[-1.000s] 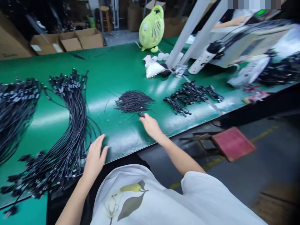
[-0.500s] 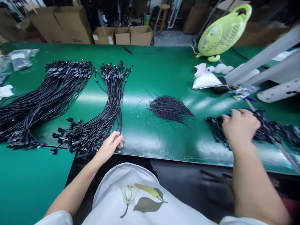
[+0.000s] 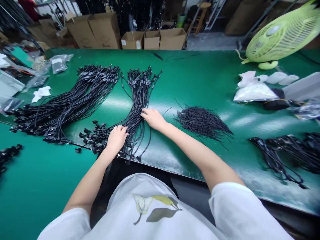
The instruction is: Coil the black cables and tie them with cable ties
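Observation:
A bundle of black cables, with small connectors at both ends, lies in front of me on the green table. My left hand is closed over its near part, close to the black plugs. Higher up, my right hand curls its fingers round the bundle's right side; its fingertips are partly lost among the cables. A few cable ends hang loose at the table's front edge. Left of this bundle is a larger spread of similar cables. To the right lies a pile of short thin black strands.
Folded black cables lie at the far right. Behind them are a bag of white material and a green fan. Plastic bags and a white scrap sit at left. Cardboard boxes stand beyond the table.
My right hand has left the folded cables at the right and come to the middle bundle. My left hand has moved up onto that bundle. The view has turned left.

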Tool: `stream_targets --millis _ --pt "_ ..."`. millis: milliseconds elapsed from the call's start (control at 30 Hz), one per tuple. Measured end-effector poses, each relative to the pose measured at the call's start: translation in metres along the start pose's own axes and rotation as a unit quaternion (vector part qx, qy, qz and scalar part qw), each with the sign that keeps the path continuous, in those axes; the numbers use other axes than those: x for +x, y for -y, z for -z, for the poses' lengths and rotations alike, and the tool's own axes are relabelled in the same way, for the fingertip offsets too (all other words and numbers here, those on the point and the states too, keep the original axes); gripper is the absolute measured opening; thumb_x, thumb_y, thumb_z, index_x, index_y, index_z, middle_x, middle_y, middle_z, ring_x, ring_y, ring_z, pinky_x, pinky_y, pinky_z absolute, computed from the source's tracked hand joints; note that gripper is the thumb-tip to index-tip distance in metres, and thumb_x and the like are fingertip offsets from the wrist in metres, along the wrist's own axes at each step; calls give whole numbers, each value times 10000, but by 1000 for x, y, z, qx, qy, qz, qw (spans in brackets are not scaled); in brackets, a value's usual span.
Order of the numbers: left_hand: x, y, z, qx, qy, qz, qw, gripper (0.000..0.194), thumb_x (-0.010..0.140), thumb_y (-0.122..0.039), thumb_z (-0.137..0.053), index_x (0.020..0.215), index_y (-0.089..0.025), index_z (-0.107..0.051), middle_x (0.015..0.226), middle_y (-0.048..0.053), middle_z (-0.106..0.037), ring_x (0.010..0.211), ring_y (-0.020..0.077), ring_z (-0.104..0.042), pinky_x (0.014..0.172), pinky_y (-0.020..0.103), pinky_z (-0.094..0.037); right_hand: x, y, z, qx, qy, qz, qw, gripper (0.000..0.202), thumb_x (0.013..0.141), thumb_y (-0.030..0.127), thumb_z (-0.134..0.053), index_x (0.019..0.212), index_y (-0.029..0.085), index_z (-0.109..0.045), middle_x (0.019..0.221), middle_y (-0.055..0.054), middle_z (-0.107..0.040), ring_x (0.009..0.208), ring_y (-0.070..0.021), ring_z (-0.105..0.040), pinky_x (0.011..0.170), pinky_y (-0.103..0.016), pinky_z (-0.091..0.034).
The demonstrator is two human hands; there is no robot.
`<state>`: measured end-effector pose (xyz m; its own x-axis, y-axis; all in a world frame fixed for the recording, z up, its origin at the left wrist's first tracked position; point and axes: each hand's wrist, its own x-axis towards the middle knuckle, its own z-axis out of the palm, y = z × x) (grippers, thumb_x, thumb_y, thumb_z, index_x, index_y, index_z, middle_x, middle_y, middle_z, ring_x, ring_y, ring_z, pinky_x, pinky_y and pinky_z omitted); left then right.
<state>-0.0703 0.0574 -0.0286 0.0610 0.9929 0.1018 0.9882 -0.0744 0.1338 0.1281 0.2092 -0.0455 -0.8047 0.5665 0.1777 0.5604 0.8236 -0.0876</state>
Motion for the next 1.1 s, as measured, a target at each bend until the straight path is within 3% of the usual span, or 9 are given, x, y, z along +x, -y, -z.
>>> stream_targets --millis 133,233,333,467,600,767,867,967,1100 --pt "2 13 2 -101 -3 -1 995 174 933 -252 -448 972 -184 -604 1016 105 -622 975 253 -542 889 378 -433 18 10 9 -20 -26 29 999 324 972 128 -294 1024 101 -612 1032 -155 -610 991 -232 -517 962 -386 -341" --pt "-6 18 20 -242 23 20 970 192 951 -315 -406 923 -205 -562 868 36 -616 826 189 -558 802 318 -439 9 5 52 -38 -140 29 989 372 1003 168 -238 1063 120 -602 1021 -118 -591 1005 -212 -511 956 -378 -359" --pt "-14 33 46 -373 12 51 926 227 953 -357 -395 909 -207 -559 689 -21 -537 660 140 -512 690 267 -421 -1 -22 112 -67 -226 -64 970 404 1034 252 -222 1106 121 -596 966 -89 -574 1022 -197 -528 932 -374 -377" --pt "-14 64 68 -470 -89 103 872 232 902 -389 -515 899 -181 -618 664 -17 -546 643 125 -513 674 251 -426 -14 -70 167 -132 -209 -235 940 414 1038 360 -275 1173 129 -591 1067 -134 -600 1016 -206 -573 797 -294 -402" --pt "-11 82 69 -530 -50 124 837 318 844 -468 -603 860 -157 -667 808 42 -662 795 155 -603 822 289 -468 -31 -78 165 -197 -150 -277 928 479 1024 440 -255 1062 149 -633 949 -145 -626 880 -187 -618 620 -245 -302" --pt "1 65 67 -620 29 57 782 361 849 -497 -615 883 -144 -680 853 66 -685 846 172 -634 851 310 -487 -55 -24 147 -200 -68 -187 959 446 1029 387 -218 896 168 -582 821 -123 -627 670 -173 -561 531 -256 -147" --pt "18 54 70 -645 -27 26 763 284 845 -428 -656 860 -145 -671 847 52 -678 853 157 -642 860 286 -492 -63 -1 154 -162 -37 -164 972 407 1017 368 -226 883 176 -558 802 -104 -633 655 -193 -541 512 -270 -156" --pt "30 66 77 -754 -113 76 643 212 889 -338 -620 789 -151 -610 630 -34 -546 583 69 -568 631 182 -492 -73 -13 162 -182 -48 -207 960 410 1018 360 -202 989 179 -569 883 -113 -645 698 -204 -551 505 -278 -184" --pt "25 95 91 -869 -99 161 457 260 982 -203 -442 781 -119 -585 531 -87 -354 389 1 -333 408 84 -310 -97 -44 148 -213 -32 -185 959 479 1012 367 -150 1139 173 -569 930 -143 -620 695 -235 -551 487 -284 -187"
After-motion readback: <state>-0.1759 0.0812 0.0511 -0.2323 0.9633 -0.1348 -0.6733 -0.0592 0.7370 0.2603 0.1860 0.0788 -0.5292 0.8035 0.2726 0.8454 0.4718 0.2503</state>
